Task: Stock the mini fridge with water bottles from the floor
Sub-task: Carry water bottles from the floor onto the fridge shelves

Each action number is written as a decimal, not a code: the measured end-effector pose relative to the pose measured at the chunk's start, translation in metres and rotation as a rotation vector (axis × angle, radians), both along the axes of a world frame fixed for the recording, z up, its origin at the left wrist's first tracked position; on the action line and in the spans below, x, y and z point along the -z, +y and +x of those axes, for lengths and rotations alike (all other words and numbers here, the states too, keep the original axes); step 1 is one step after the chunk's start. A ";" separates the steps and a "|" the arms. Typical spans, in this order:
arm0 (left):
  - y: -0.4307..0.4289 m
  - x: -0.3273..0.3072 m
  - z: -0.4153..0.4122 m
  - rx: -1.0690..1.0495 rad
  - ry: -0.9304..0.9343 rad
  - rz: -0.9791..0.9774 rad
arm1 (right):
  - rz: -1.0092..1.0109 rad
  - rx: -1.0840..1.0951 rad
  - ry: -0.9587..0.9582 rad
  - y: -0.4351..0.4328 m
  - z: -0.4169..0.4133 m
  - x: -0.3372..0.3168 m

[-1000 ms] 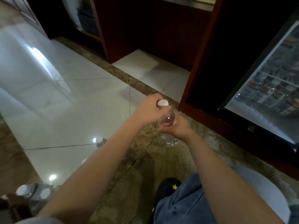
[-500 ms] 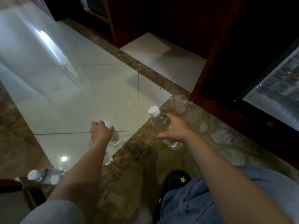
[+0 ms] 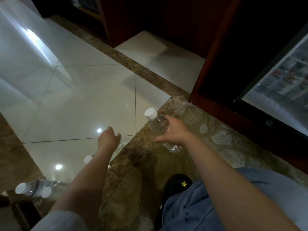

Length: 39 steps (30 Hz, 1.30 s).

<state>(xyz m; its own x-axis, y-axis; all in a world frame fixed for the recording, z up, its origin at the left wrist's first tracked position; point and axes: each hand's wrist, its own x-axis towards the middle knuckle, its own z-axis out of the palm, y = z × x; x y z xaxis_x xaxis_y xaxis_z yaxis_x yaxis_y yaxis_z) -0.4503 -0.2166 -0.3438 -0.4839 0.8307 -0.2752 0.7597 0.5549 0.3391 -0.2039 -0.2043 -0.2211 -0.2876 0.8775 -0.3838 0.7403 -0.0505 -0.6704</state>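
Water bottle (image 3: pixel 156 125) gripped by right hand (image 3: pixel 175 132) | second bottle (image 3: pixel 119 138) mostly hidden under clasping left hand (image 3: pixel 107 141)

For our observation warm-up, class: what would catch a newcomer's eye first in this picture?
The right hand holds a clear water bottle with a white cap, tilted, at centre. The left hand grips a second bottle on the white tiles, and a glass-door fridge shows at far right.
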 end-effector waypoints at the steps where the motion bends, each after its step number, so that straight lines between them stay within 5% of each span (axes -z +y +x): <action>1: 0.001 -0.005 0.005 0.031 -0.013 0.019 | 0.001 0.012 0.002 0.000 0.000 -0.001; 17: 0.034 -0.170 0.134 0.287 -0.465 0.717 | 0.192 0.542 0.006 -0.001 0.069 -0.056; 35: 0.026 -0.279 0.340 0.718 -0.710 0.736 | 0.459 1.056 0.166 -0.067 0.278 -0.135; 39: 0.026 -0.282 0.400 0.716 -0.778 0.678 | 0.443 1.077 0.076 -0.077 0.327 -0.131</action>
<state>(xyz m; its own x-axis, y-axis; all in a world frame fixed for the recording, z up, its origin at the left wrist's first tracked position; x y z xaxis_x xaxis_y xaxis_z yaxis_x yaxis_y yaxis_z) -0.0500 -0.1902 -0.0619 0.2321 0.9253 0.3001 0.2889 -0.3601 0.8870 0.1233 -0.2816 -0.0904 0.6782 0.7349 0.0034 0.4144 -0.3787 -0.8276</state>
